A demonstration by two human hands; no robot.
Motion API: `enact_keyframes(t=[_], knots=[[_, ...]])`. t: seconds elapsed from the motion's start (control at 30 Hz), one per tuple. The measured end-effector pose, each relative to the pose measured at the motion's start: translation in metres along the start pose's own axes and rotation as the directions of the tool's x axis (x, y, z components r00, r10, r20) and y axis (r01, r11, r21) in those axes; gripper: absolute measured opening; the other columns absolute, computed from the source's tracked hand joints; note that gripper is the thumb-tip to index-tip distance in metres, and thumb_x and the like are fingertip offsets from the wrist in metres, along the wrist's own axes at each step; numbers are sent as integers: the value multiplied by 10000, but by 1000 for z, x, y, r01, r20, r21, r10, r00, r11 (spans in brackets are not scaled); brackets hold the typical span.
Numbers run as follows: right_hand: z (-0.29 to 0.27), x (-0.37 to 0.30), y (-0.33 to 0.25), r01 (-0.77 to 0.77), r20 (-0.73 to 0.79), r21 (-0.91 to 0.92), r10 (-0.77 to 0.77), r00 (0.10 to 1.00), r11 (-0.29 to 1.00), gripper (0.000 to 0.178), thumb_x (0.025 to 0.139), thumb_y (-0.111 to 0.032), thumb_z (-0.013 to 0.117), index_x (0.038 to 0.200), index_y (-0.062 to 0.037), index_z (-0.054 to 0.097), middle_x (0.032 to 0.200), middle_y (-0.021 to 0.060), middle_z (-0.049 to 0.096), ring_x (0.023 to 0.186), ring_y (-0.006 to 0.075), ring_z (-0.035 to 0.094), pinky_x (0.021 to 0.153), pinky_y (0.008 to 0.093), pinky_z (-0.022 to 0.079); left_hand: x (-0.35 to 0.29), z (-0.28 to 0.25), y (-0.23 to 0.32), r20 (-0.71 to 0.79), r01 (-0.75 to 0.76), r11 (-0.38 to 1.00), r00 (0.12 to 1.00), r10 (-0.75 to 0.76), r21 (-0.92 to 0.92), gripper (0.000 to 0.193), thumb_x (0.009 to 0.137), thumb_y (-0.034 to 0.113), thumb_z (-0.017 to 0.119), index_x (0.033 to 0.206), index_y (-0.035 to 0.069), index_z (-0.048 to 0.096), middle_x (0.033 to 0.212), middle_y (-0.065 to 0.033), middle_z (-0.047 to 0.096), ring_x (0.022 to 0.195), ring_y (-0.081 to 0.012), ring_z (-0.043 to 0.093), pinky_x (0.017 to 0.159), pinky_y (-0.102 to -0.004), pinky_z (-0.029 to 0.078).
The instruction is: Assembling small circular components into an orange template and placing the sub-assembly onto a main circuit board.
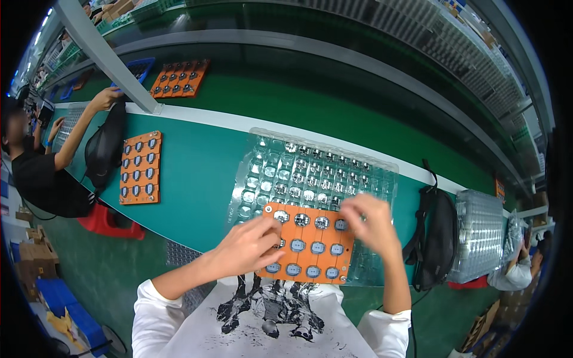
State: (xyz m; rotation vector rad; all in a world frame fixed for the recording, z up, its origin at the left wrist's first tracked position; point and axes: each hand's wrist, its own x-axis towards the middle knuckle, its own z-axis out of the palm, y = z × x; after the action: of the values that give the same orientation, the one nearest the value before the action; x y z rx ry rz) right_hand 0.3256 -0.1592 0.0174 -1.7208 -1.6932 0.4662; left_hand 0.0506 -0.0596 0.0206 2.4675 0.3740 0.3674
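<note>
An orange fixture board [307, 241] lies in front of me over the near part of a clear plastic blister tray [242, 185]. The board holds rows of small grey parts; in its far row some carry shiny metal pieces [302, 220]. My left hand [253, 243] rests at the board's left edge, fingers curled and closed by a shiny part in the second row; its fingertips hide what they grip. Above the board's far right corner is my right hand [371, 222], fingers pinched together, their contents hidden. Similar small metal pieces [325, 172] fill several tray pockets; other pockets are vacant.
Another loaded orange board [141, 167] lies left on the green bench, and a further one [180, 79] beyond the white ledge. Black bags [434, 232] and stacked clear trays [479, 235] stand right. A grey post [107, 53] rises at left, near a co-worker's arm [80, 128].
</note>
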Motion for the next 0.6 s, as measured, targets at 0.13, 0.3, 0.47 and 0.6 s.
enact_keyframes(t=[0.13, 0.3, 0.47, 0.6], knots=[[-10, 25, 55, -183, -239, -290, 114, 964, 939, 87, 813, -75, 675, 883, -23, 672, 832, 123, 638, 759, 328, 638, 672, 411, 515, 57, -11, -25, -177, 15, 998, 984, -5, 56, 96, 796, 80, 684, 856, 35, 624, 1011, -105, 596, 882, -301, 613, 728, -393, 526], [-13, 25, 92, -125, -186, -449, 44, 982, 885, 66, 811, -64, 676, 855, -15, 680, 841, 122, 614, 736, 349, 610, 650, 383, 494, 132, 7, -92, -209, 90, 945, 978, -24, 314, 90, 802, 66, 668, 874, 20, 642, 974, -101, 552, 959, -297, 558, 805, -426, 489], [-25, 1, 34, -43, -243, -326, -39, 969, 944, 66, 773, -27, 697, 825, -11, 659, 808, 112, 594, 707, 323, 607, 616, 386, 498, 131, 6, -112, -178, 47, 936, 984, 17, 349, 58, 803, 41, 660, 853, 14, 648, 946, -91, 556, 916, -284, 550, 776, -408, 492], [-10, -27, -12, 77, -33, -325, -93, 995, 942, 123, 732, -26, 727, 813, -35, 635, 812, 88, 600, 709, 274, 634, 575, 363, 523, 117, -10, -88, -257, 27, 968, 966, 40, 250, 43, 821, 19, 635, 856, 6, 613, 917, -109, 604, 893, -313, 583, 767, -406, 502]])
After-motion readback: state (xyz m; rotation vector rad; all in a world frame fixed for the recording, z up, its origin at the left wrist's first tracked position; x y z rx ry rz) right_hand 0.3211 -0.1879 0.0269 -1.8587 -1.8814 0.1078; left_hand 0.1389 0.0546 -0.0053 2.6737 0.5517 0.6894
